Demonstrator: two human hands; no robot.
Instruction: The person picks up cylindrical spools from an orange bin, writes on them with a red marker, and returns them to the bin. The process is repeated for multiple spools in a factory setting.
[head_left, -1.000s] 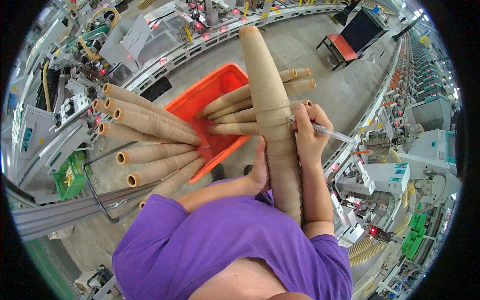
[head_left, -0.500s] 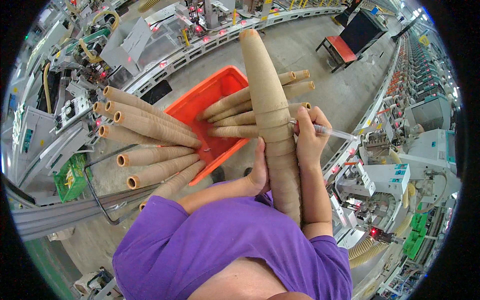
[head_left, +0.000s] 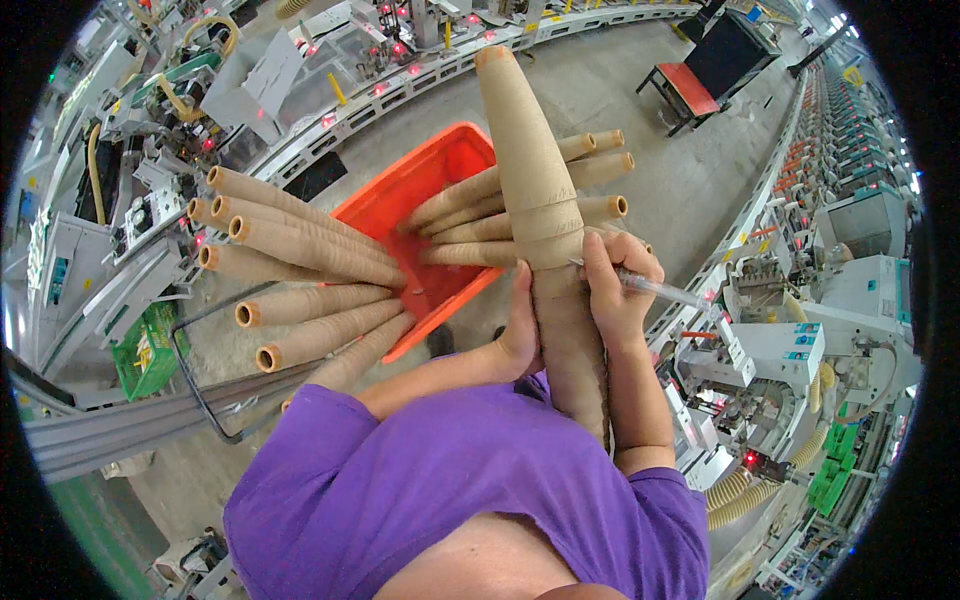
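A long nested stack of brown cardboard cones point(head_left: 540, 165) stands out in front of me, its narrow tip pointing away and its wide end against my chest. My left hand point(head_left: 522, 325) grips its left side, thumb along the surface and the other fingers hidden behind. Pinched in my right hand point(head_left: 620, 285) is a clear-barrelled pen point(head_left: 665, 291), its point at the stack's right side near a seam between two cones. Small dark marks show on the cone above. Beyond the stack is an orange-red crate point(head_left: 388, 192) holding more cone stacks.
Several cone stacks point(head_left: 315, 255) fan out over the crate's left side, others point(head_left: 470, 228) over its right. A black bent-metal frame point(head_left: 190, 385) and green basket point(head_left: 148, 350) are at left. Machine rows line both sides; a red-topped bench point(head_left: 685, 88) stands far right.
The pen and my right hand have moved down the stack toward me, to a lower seam. The stack's tip has shifted slightly away. My left hand keeps its grip.
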